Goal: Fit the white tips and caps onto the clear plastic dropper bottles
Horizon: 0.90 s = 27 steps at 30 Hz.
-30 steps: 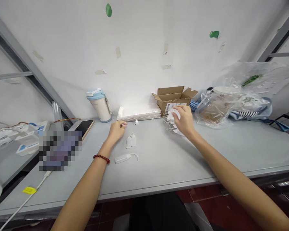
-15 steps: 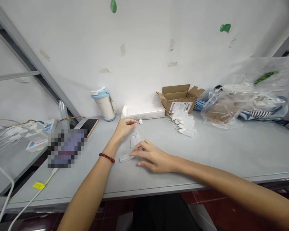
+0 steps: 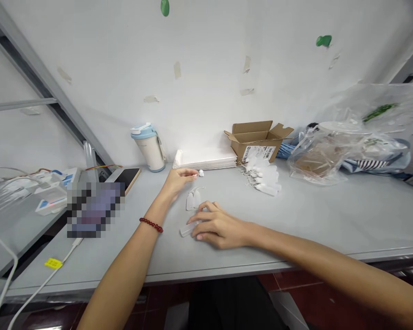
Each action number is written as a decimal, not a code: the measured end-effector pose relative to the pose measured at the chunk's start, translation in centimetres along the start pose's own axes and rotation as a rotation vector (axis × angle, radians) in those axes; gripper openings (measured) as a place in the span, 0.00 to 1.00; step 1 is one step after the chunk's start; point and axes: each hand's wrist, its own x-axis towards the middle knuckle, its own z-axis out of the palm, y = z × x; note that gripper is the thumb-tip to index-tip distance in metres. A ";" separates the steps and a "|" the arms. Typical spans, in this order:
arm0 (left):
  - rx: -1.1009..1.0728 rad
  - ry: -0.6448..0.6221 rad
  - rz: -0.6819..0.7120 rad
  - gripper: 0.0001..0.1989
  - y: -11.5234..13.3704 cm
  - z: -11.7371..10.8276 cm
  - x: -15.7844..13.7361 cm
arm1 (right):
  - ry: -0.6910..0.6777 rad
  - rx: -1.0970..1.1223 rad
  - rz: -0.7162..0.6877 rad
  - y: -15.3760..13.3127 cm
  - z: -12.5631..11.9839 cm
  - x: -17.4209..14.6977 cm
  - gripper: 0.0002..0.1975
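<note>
My right hand [image 3: 222,227] is closed, its fingertips on one end of a small translucent plastic piece [image 3: 186,229] low over the grey table; the fingers hide its other end. Just beyond it lie two whitish translucent tags [image 3: 193,200] with thin strings. My left hand [image 3: 179,182], with a red bead bracelet [image 3: 151,224] at its wrist, has thumb and forefinger pinched together. Whatever is between those fingertips is too small to make out. Right by them sits a small white lump [image 3: 201,173].
Behind my hands lies a flat white stack [image 3: 206,160]. A tumbler [image 3: 150,149] stands to its left, an open cardboard box [image 3: 256,142] to its right. A pile of stringed tags [image 3: 263,176] fronts the box. Plastic bags [image 3: 320,158] lie right; phones and cables left.
My right hand has closed more around the translucent piece, and the piece has shifted a little to the right. My left hand has barely moved. The view has shifted slightly.
</note>
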 end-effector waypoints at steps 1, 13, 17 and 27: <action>-0.034 -0.010 -0.008 0.11 0.0 -0.1 0.0 | 0.015 0.023 0.013 0.2 -0.3 -0.1 0.10; -0.262 -0.235 -0.086 0.16 1.1 2.3 -2.3 | 0.127 0.184 0.423 2.7 -6.2 -1.7 0.11; -0.272 -0.275 -0.071 0.14 1.1 3.1 -2.8 | 0.103 0.173 0.453 3.2 -7.2 -2.2 0.15; -0.368 -0.252 0.017 0.13 1.1 4.1 -3.5 | 0.167 0.232 0.535 4.4 -7.4 -2.2 0.12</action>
